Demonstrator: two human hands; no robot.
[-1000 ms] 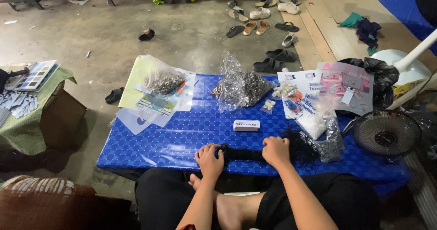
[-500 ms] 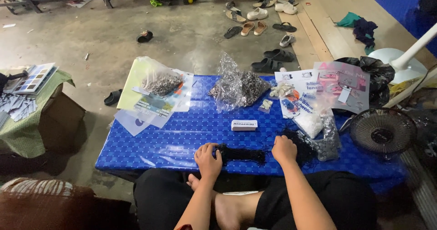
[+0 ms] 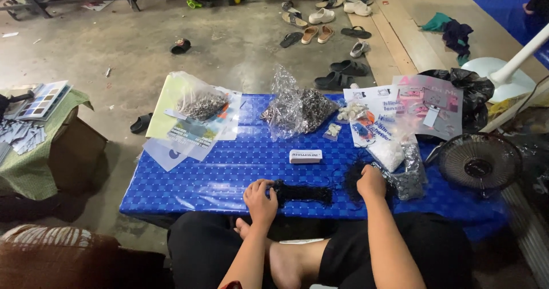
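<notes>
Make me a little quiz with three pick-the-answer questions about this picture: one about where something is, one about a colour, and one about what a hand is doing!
1. Where is the small white rectangular box?
A. on the floor
B. on the table, beyond the hands
C. on the round black fan

2. What colour is the shiny checkered table cover?
A. blue
B. red
C. yellow

3. What is the left hand doing?
A. waving in the air
B. holding a shoe
C. gripping one end of the long black fuzzy bundle

Answers:
1 B, the box lies mid-table past both hands.
2 A, the cover is bright blue.
3 C, its fingers close on the bundle's left end, while the right hand rests on a dark pile farther right.
</notes>
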